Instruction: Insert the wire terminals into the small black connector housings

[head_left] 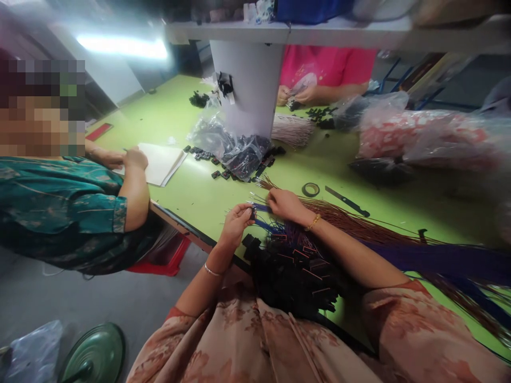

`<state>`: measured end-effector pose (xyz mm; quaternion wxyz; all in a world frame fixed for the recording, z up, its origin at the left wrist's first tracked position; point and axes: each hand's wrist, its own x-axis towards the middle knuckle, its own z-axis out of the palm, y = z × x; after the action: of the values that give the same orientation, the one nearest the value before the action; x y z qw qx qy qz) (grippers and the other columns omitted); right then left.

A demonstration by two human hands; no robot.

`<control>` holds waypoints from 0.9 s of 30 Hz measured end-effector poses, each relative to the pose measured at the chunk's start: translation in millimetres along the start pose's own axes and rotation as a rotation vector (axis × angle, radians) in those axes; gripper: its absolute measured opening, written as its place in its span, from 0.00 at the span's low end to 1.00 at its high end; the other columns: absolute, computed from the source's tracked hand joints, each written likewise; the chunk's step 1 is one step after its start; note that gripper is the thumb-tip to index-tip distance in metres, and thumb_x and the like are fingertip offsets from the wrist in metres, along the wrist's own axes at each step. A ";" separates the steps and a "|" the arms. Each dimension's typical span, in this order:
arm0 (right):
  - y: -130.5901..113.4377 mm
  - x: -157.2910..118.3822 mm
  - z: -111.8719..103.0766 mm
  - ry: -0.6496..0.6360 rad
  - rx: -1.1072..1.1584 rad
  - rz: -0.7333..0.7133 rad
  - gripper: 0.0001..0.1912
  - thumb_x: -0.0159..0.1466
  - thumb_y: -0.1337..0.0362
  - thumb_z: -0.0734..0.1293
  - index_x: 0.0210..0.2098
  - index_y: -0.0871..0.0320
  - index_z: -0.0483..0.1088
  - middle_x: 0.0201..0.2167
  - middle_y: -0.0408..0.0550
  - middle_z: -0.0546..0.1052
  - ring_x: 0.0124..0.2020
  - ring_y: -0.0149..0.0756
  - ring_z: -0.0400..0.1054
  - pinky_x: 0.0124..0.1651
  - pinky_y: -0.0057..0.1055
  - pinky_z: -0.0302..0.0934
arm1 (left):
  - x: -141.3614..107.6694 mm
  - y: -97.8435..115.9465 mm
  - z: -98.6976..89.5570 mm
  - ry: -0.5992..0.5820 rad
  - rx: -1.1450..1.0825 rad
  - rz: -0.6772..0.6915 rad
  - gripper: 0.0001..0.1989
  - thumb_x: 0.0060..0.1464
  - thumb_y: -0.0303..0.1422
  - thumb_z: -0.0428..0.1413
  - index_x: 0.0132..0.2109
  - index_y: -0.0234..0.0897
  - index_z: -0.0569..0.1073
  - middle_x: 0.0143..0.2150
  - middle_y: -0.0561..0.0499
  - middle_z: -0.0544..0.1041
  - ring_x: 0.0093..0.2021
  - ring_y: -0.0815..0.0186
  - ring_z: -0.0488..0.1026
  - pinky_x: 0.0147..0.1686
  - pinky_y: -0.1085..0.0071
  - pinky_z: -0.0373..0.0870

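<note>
My left hand [236, 222] pinches a small black connector [252, 213] near the table's front edge. Blue wires [262, 207] with bare metal ends run from that spot toward my right hand [286, 204]. The fingers of my right hand are bent closed over wires, partly hidden from view. Under and beyond it lies a long bundle of brown wires [343, 217], with dark blue wires [407, 259] alongside to the right. Close to my body, a heap of black connectors with wires [295, 276] overhangs the table edge.
Beyond my right hand lie a tape roll [310, 189] and a utility knife [347, 201]. A plastic bag of black parts [245, 154] rests against a white post [247, 85]. At left, a co-worker's hand [136, 158] is on white paper [159, 162]; another person works opposite.
</note>
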<state>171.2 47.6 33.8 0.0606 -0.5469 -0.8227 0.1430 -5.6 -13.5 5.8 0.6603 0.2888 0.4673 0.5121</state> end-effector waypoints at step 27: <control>-23.5 -30.8 8.9 0.286 0.556 -0.128 0.06 0.54 0.65 0.64 0.22 0.59 0.66 0.19 0.39 0.64 0.22 0.26 0.54 0.27 0.26 0.44 | 4.1 -4.7 4.1 -0.079 -0.270 -0.115 0.07 0.50 0.25 0.59 0.39 0.32 0.73 0.33 0.50 0.74 0.31 0.74 0.70 0.32 0.78 0.68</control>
<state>160.4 9.5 34.2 0.3316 -0.4710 -0.7680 0.2800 0.2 -10.7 2.0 0.7391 0.1899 0.3836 0.5200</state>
